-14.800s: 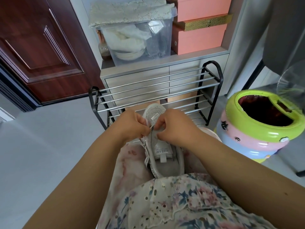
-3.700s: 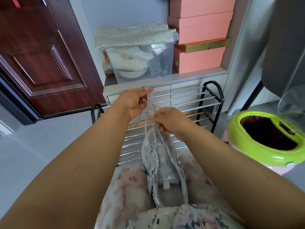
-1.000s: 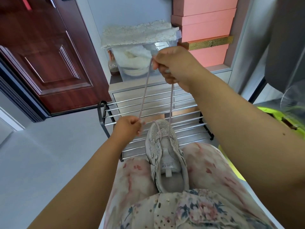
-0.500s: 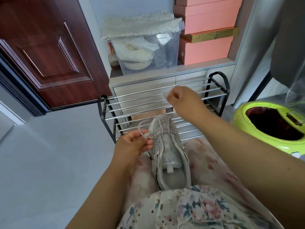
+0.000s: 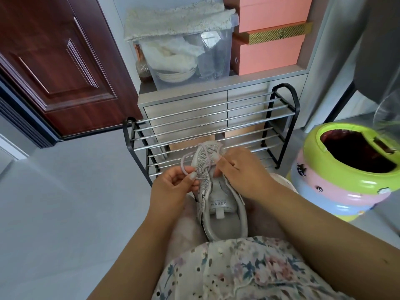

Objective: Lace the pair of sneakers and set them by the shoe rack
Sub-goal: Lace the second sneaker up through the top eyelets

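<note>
My left hand point(image 5: 173, 187) pinches the lace point(image 5: 186, 162) loop; my right hand point(image 5: 242, 172) grips lace over the grey sneaker point(image 5: 218, 204) on my lap.

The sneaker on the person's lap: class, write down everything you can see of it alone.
The sneaker is pale grey, with a mesh toe, glittery trim by the eyelets and a tongue label with printed letters. It lies upright on the person's lap, toe towards the shoe rack, its opening facing the camera. A pale lace runs only through the eyelets nearest the toe and loops out to the left. The left hand pinches that lace; the right hand pinches its other end over the toe.
</note>
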A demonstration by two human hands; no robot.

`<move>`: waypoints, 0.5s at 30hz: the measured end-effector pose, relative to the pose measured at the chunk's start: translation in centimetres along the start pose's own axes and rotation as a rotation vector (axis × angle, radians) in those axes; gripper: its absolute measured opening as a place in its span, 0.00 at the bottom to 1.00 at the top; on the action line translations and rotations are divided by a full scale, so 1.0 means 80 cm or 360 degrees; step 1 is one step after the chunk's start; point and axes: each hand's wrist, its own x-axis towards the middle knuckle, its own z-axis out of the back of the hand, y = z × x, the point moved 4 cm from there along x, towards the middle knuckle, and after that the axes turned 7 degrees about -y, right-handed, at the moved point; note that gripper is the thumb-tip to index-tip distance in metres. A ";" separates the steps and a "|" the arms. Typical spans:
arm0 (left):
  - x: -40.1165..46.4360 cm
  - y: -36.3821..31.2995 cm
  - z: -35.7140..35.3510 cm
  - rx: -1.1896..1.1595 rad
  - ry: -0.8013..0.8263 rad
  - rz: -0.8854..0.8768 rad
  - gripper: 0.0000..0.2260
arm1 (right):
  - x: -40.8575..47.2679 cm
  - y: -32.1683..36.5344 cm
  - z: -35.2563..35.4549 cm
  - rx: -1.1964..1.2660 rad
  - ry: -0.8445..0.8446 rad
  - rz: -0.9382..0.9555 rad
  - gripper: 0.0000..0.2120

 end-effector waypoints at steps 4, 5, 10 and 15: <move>-0.001 -0.001 -0.001 -0.0014 -0.0035 -0.0027 0.07 | 0.001 -0.010 -0.014 -0.0043 0.0072 0.0018 0.30; 0.000 0.000 0.000 -0.0019 -0.0047 -0.0032 0.07 | 0.001 -0.009 -0.015 -0.0030 0.0093 0.0017 0.30; 0.000 0.001 0.002 0.0002 -0.0067 -0.0026 0.07 | -0.003 -0.005 -0.017 0.0059 0.0175 0.0028 0.29; 0.000 0.000 0.000 0.0086 -0.0013 -0.0032 0.06 | -0.005 -0.003 -0.013 0.0124 0.0180 -0.0017 0.05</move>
